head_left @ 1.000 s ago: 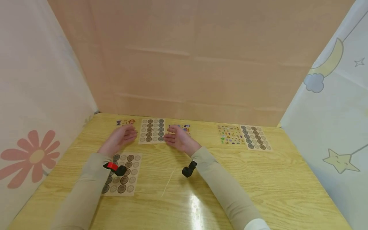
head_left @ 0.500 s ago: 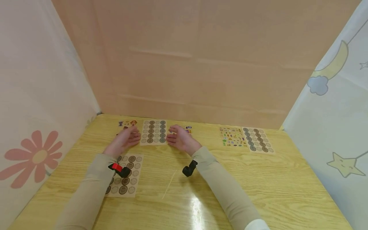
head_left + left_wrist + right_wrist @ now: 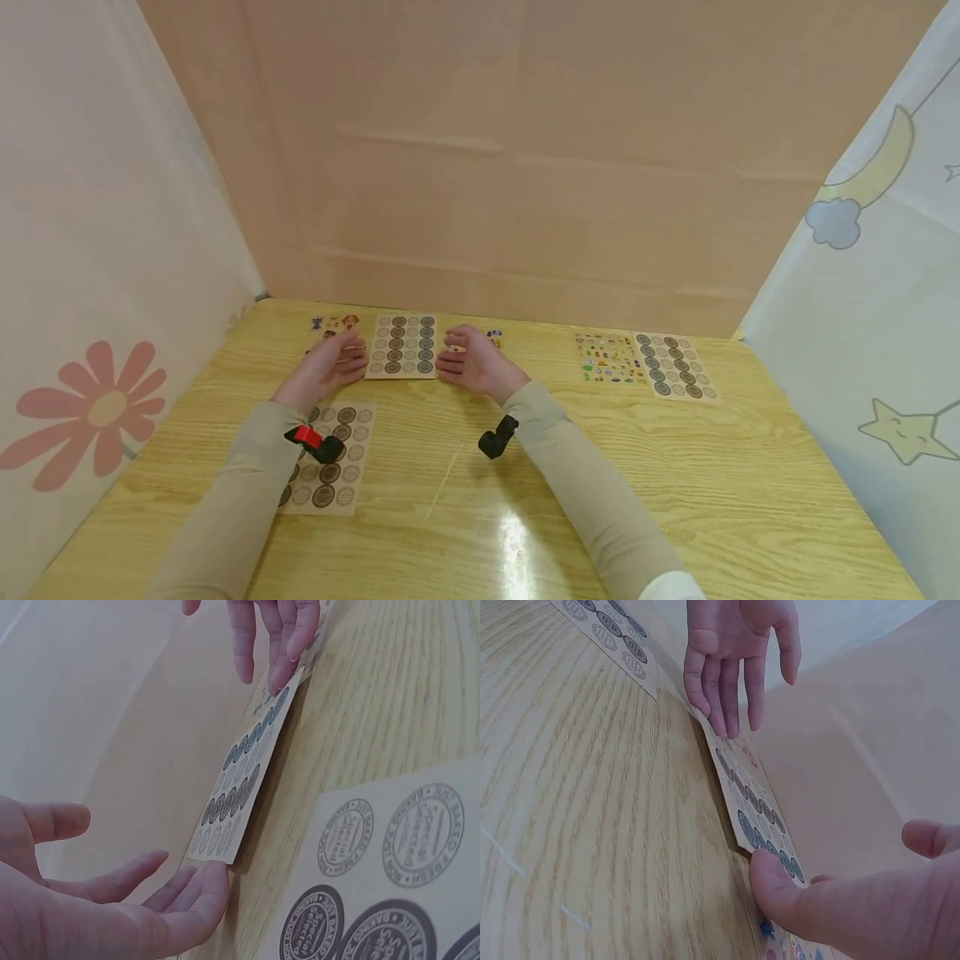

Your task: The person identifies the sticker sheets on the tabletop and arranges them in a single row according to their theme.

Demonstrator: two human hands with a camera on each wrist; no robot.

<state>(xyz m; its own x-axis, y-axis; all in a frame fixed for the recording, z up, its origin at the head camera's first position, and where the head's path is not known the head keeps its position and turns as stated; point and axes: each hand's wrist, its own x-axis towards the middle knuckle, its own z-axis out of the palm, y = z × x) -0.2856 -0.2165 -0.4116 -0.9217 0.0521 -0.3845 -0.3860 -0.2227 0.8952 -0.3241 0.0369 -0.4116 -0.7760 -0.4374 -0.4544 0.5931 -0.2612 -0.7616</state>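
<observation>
A sheet of round stickers (image 3: 403, 346) lies far and left of centre on the tabletop (image 3: 675, 483), shadow showing beneath its near edge. The left hand (image 3: 322, 368) and right hand (image 3: 482, 364) touch its opposite sides with loosely extended fingers, thumbs apart, neither gripping it; how far the fingertips reach underneath is hidden. Each hand partly covers a sheet of cartoon stickers beyond it. The left sleeve (image 3: 240, 483) hides part of the near sheet (image 3: 347, 475), whose printing is cut off in the left wrist view.

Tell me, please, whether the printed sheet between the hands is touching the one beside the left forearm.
Apart: the head view shows bare table between the printed sheet and the nearer sheet.
</observation>
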